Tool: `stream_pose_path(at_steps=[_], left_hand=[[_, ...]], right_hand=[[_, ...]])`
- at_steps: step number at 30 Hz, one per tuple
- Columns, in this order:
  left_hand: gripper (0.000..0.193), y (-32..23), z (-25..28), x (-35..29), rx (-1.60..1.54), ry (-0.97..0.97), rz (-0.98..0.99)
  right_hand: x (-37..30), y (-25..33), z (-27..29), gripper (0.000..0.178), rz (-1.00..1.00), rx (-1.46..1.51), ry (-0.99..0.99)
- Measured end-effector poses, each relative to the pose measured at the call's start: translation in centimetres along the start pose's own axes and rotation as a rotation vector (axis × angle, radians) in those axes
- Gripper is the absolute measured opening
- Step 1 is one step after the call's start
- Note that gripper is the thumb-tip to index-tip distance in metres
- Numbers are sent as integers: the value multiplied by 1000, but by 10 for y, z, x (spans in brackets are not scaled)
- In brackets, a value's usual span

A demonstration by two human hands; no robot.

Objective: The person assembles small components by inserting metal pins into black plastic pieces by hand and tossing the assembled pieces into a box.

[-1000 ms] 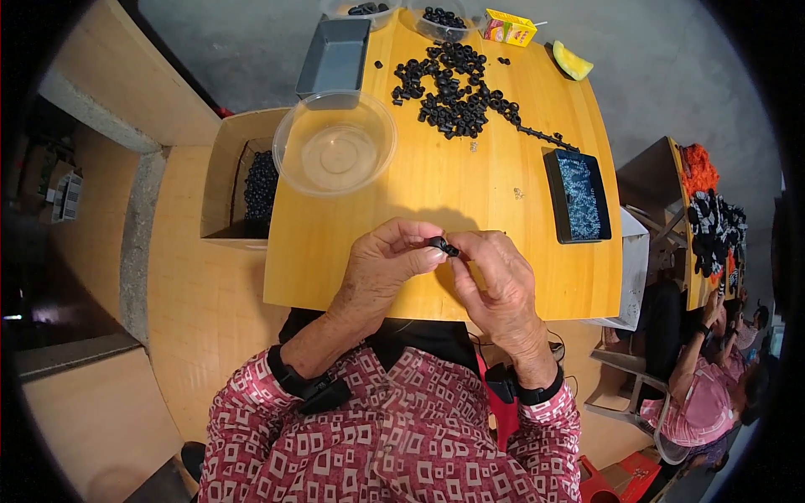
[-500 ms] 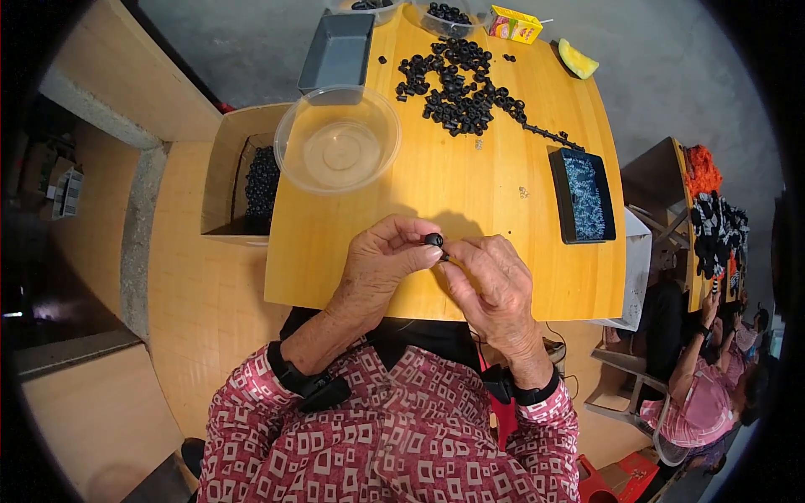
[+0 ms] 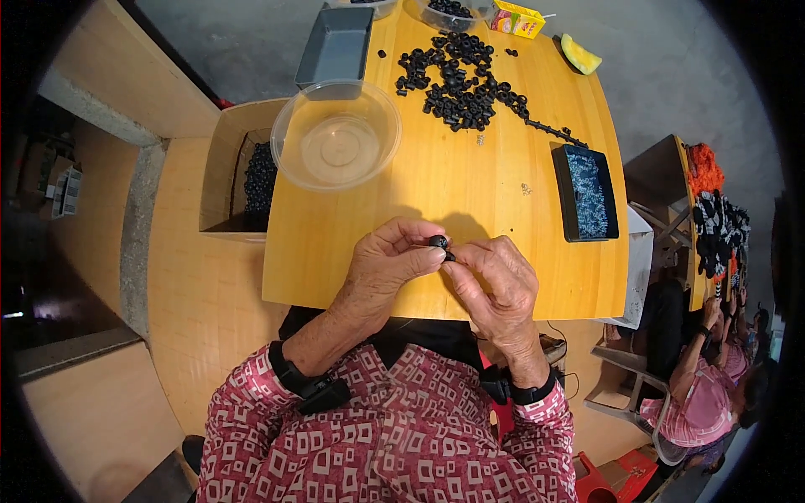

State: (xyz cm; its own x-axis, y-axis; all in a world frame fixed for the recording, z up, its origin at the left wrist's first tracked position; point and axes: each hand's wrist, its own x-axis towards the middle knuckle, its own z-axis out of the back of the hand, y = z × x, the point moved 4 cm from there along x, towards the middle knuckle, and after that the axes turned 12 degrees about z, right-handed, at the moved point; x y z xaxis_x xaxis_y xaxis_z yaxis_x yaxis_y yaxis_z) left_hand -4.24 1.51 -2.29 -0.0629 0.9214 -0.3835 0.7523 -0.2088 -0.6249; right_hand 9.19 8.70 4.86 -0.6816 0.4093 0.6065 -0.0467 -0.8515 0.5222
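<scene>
Both hands meet over the near edge of the yellow wooden table [image 3: 335, 251]. Between thumb and forefinger, my left hand [image 3: 381, 261] pinches a small round black part [image 3: 438, 241]. My right hand [image 3: 501, 281] is closed at the fingertips on a small black piece [image 3: 450, 256] that touches or adjoins the round part; the fingers partly hide it. Beyond the hands lies a loose pile of black ring-like parts [image 3: 461, 105]. A black tray [image 3: 560, 197] of small, shiny bluish pieces stands to the right.
At the left edge sits a clear round plastic bowl [image 3: 289, 155], beside a grey tray [image 3: 335, 46]. Below is a cardboard box [image 3: 220, 180] of black parts. Far right on the table are a yellow drink carton [image 3: 516, 19] and a fruit slice [image 3: 579, 54]. Another person [image 3: 704, 394] sits at right.
Both hands stay together at nearly the same place. The round black part has shifted slightly right and turned a little in the fingers.
</scene>
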Motion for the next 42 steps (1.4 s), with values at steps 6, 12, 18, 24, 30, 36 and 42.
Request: stream_pose_path(at_steps=[6, 12, 18, 24, 30, 36, 42], left_hand=[[24, 0, 0, 1, 0, 7, -6], [24, -2, -5, -2, -38, 39, 63], [24, -1, -10, -4, -14, 82, 129], [23, 0, -12, -3, 40, 105, 121], [22, 1, -11, -3, 51, 107, 101], [22, 3, -10, -2, 76, 118, 80], [23, 4, -12, -4, 117, 113, 93]], right_hand=[[-1, -3, -1, 21, -22, 40, -2], [-1, -11, 8, 20, -108, 143, -2], [8, -14, 20, 16, -41, 127, 60], [12, -15, 23, 16, -2, 120, 117], [14, -14, 24, 16, 11, 108, 171], [17, -12, 25, 17, 51, 47, 236], [23, -6, 28, 18, 72, 18, 260]])
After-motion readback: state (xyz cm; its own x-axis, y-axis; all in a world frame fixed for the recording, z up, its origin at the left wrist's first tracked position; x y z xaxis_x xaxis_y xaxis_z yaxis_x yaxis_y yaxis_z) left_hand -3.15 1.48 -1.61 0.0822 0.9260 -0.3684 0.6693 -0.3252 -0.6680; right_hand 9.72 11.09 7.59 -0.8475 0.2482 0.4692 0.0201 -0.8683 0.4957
